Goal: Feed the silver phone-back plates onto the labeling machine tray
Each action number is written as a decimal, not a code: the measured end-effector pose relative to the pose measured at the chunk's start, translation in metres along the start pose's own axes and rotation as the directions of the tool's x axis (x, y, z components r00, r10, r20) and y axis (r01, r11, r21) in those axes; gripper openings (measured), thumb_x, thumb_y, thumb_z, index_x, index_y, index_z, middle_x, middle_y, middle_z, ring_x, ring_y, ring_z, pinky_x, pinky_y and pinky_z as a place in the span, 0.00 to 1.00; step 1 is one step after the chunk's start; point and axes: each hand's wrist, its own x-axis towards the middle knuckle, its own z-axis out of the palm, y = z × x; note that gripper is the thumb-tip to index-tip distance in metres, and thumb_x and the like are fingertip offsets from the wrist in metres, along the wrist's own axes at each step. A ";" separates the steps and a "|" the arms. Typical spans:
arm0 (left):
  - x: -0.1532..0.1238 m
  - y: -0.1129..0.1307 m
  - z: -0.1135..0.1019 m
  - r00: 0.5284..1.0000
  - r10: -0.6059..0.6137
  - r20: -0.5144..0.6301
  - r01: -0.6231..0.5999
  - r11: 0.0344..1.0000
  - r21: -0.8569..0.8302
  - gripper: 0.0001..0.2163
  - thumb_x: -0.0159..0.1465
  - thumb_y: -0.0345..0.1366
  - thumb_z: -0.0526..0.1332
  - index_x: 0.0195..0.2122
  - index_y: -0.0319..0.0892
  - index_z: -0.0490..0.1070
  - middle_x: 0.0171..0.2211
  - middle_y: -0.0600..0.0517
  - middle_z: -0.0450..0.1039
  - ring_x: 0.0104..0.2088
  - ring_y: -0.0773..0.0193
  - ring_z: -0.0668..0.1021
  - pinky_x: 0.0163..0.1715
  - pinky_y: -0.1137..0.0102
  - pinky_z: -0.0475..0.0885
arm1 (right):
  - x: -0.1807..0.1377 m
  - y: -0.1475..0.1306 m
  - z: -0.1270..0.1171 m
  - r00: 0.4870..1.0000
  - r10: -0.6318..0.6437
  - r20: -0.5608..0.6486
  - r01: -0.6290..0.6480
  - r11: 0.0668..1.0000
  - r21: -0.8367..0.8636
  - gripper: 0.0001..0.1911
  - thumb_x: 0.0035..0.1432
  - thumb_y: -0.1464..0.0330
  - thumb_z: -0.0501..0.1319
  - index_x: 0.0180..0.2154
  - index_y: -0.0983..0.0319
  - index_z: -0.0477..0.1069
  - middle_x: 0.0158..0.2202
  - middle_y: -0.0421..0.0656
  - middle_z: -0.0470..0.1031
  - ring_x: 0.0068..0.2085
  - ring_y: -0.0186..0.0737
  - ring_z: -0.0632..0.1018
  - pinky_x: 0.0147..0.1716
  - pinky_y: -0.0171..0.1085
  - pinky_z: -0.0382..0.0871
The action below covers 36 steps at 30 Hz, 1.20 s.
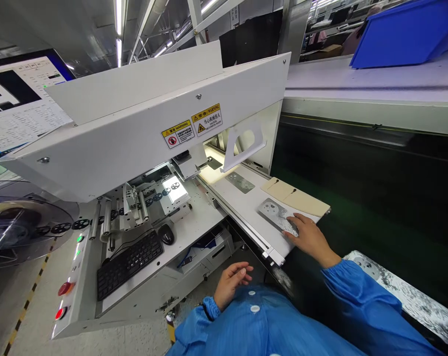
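I am resting the fingers (293, 230) of the right hand (309, 237) flat and slightly apart on the near end of a thin grey rectangular metal plate with a mottled white pattern (273, 210); they are pressing down on it, not clamped around it. The plate is lying on the white tabletop (246, 210) that is sticking out of the machine, close to its near corner. Just beyond the plate, touching or nearly touching it, two flat tan sheets (301, 200) are lying side by side. Farther in, under the lit opening, a second grey mottled plate (240, 182) is sitting well apart from the first.

I am holding the left hand (231, 282) low over my blue smock, its fingers (245, 271) loosely curled and closed on nothing.

To the left of the tabletop, a black keyboard (129, 264) and a black mouse (167, 234) are lying on the machine's lower white deck, near two round red buttons (65, 289). A long white metal hood (135, 143) carrying yellow warning labels (192, 126) is hanging above them. A clear plastic reel of black parts (20, 227) is showing at the far left, and a long grey mottled strip (405, 291) is lying beside my right sleeve.
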 end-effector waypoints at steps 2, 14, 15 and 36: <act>0.000 0.000 0.000 1.000 0.001 -0.002 -0.001 1.000 0.007 0.25 0.47 0.51 0.70 0.40 0.39 0.77 0.42 0.42 0.79 0.33 0.65 0.78 0.33 0.70 0.69 | 0.004 0.005 0.002 1.000 0.013 0.006 -0.013 1.000 -0.005 0.26 0.56 0.60 0.57 0.53 0.67 0.69 0.56 0.55 0.65 0.55 0.58 0.66 0.51 0.49 0.66; 0.003 0.001 0.001 0.999 -0.027 -0.038 0.027 1.000 0.006 0.26 0.43 0.52 0.72 0.39 0.39 0.77 0.41 0.42 0.79 0.32 0.63 0.77 0.33 0.69 0.69 | 0.025 0.013 0.014 1.000 -0.002 0.011 0.002 1.000 -0.025 0.24 0.55 0.61 0.58 0.51 0.67 0.70 0.56 0.56 0.64 0.55 0.60 0.66 0.51 0.51 0.66; 0.002 0.002 0.002 0.999 -0.029 -0.043 0.029 1.000 -0.001 0.26 0.43 0.52 0.72 0.39 0.39 0.77 0.40 0.42 0.79 0.32 0.64 0.77 0.33 0.69 0.69 | 0.024 0.011 0.015 1.000 -0.012 0.010 0.013 1.000 -0.025 0.25 0.55 0.61 0.58 0.52 0.68 0.69 0.56 0.57 0.63 0.56 0.61 0.65 0.53 0.51 0.64; 0.003 -0.003 -0.003 0.997 -0.011 -0.075 0.011 1.000 -0.003 0.25 0.44 0.52 0.71 0.38 0.41 0.78 0.40 0.43 0.79 0.32 0.62 0.77 0.33 0.67 0.69 | 0.021 -0.025 0.043 0.985 -0.155 0.078 0.157 0.987 -0.023 0.32 0.65 0.51 0.45 0.61 0.63 0.60 0.64 0.50 0.53 0.64 0.57 0.53 0.60 0.58 0.52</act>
